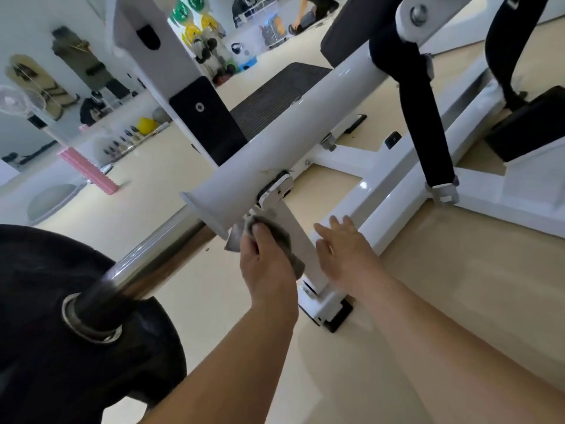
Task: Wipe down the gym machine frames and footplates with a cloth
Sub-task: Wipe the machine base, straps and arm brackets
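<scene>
Cloth, small crumpled grey rag (269,240), clenched in our left hand (265,264), pressed on slanted white steel support post (301,255). Post axis runs down-right toward base; we wipe along it. Right hand (345,252) splayed empty, just beside post.

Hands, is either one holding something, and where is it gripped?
The left hand grips a grey cloth, bunched at its middle, against the white upright. The right hand is open, holding nothing.
</scene>
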`<state>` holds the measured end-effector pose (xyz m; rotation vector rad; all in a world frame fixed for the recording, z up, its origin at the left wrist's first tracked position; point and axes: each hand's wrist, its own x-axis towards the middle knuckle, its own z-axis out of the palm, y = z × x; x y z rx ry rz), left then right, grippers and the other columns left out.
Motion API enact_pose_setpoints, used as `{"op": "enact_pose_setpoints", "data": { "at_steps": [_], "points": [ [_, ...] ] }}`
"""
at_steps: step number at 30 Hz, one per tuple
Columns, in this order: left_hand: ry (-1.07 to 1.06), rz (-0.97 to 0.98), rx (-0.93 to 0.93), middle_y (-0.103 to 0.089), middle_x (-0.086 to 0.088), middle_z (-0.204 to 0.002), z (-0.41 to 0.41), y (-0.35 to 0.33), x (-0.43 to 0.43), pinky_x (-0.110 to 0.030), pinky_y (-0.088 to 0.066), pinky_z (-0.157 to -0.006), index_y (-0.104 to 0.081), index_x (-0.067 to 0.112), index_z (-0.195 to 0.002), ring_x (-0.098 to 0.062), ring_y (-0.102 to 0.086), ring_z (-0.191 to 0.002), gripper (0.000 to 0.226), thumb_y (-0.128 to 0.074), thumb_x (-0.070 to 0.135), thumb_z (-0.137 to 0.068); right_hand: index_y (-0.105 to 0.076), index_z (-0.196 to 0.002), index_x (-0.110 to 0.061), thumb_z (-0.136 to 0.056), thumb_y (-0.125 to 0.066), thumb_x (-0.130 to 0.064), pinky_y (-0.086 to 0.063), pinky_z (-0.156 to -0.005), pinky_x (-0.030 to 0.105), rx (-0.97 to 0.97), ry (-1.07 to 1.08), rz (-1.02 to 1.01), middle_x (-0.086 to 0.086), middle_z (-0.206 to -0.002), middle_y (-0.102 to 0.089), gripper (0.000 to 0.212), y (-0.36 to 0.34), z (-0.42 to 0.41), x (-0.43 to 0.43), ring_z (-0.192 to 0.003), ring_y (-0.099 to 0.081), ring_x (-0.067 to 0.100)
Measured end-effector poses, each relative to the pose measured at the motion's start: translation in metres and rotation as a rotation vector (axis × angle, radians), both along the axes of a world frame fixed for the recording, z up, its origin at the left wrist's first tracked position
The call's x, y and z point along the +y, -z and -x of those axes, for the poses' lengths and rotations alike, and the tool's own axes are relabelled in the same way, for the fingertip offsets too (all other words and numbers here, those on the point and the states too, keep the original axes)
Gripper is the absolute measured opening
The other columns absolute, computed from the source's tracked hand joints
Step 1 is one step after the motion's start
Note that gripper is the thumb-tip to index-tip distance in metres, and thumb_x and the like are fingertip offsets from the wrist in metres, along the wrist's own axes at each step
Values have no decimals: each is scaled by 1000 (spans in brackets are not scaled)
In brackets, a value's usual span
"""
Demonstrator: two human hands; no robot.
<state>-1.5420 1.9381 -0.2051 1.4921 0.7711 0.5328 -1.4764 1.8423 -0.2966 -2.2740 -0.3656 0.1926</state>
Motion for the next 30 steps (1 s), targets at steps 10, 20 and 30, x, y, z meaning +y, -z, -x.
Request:
{"op": "enact_pose_setpoints", "data": {
  "at_steps": [10,20,30],
  "points": [
    [135,449,184,-76,-4,-113,-10,77,3,-46,-54,-96,-67,26,-118,-21,-68,-108,37,-40,47,-106,-20,-162,-34,-107,-26,-37,2,-128,49,-1,-61,169,-10,-172,9,56,12,-1,0,-157,18,18],
    [128,241,11,-45,2,-158,-18,51,-7,-38,-34,-114,-35,38,-155,-20,-45,-143,82,-38,81,-85,-13,-160,-46,-107,-34,-40,1,-128,48,22,-85,219,-21,-168,14,58,17,-6,-11,-156,19,12],
    [10,453,63,-72,-1,-118,-22,44,-8,-41,-52,-96,-63,22,-134,-22,-65,-115,55,-44,59,-99,-26,-160,-38,-108,-19,-49,3,-128,43,-35,-53,201,-13,-172,0,53,9,-1,-5,-157,14,12]
  ]
}}
